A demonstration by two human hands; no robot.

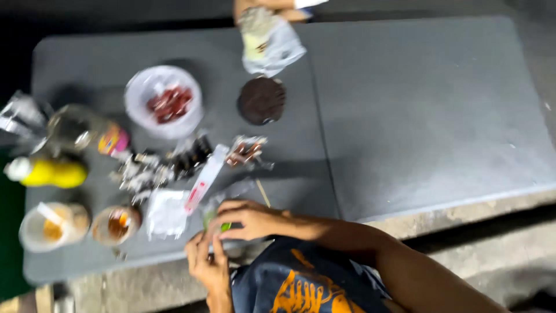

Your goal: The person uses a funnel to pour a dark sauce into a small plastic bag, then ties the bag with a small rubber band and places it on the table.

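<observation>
Both hands are down at the near edge of the grey worktop (405, 116), pinching the same small green thing (215, 223), which is too blurry to tell what it actually is. The left hand (207, 261) comes up from below with its fingertips closed on the lower side, and the right hand (246, 219) reaches across from the right and curls over the top of it, fingers bent in tight. Just beside them to the left lies a clear plastic packet (167, 213), with a long white and red wrapper (205, 178) angled above it. Further left sit two small cups of brownish stuff (117, 224) and a yellow squeeze bottle (49, 172). Mid-worktop there's a white bowl (164, 101) with red pieces in it and a dark round disc (262, 100) next to it. At the far edge another person's hand (255, 14) holds a bag (271, 43).
</observation>
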